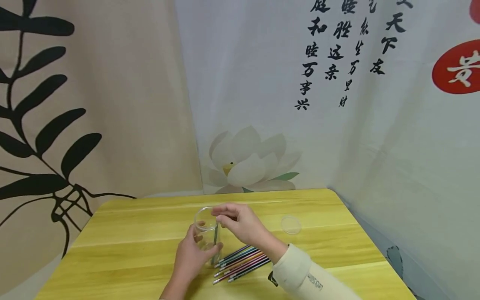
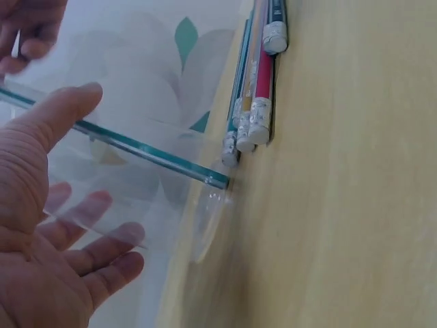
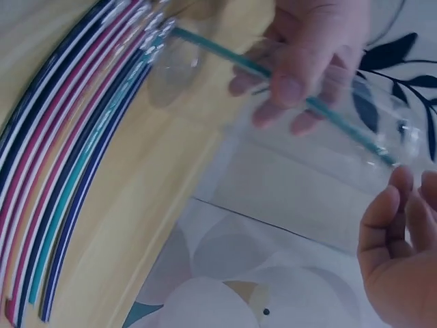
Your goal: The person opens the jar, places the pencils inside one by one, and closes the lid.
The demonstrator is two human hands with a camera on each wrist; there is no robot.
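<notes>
Teal, one pencil point(image 1: 215, 234) stands tilted inside one clear cup point(image 1: 207, 238). The left hand point(image 1: 191, 256) grips the cup between thumb and fingers, covering part of it in the head view; the right hand point(image 1: 241, 223) has its fingertips gathered by the pencil's upper end, whether pinching it I cannot tell. Beside lie loose pencils point(image 1: 241, 263), overlapping past counting; the left wrist view shows at least four eraser ends point(image 2: 259, 121). Only the head view shows one clear disc point(image 1: 291, 225) on the table point(image 1: 131, 250).

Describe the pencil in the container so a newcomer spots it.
On the yellow wood-grain table, the left hand grips a clear cylindrical container. Inside, a teal pencil stands with its upper end by the right hand. It alone is in the container; the other pencils lie together on the table.
</notes>
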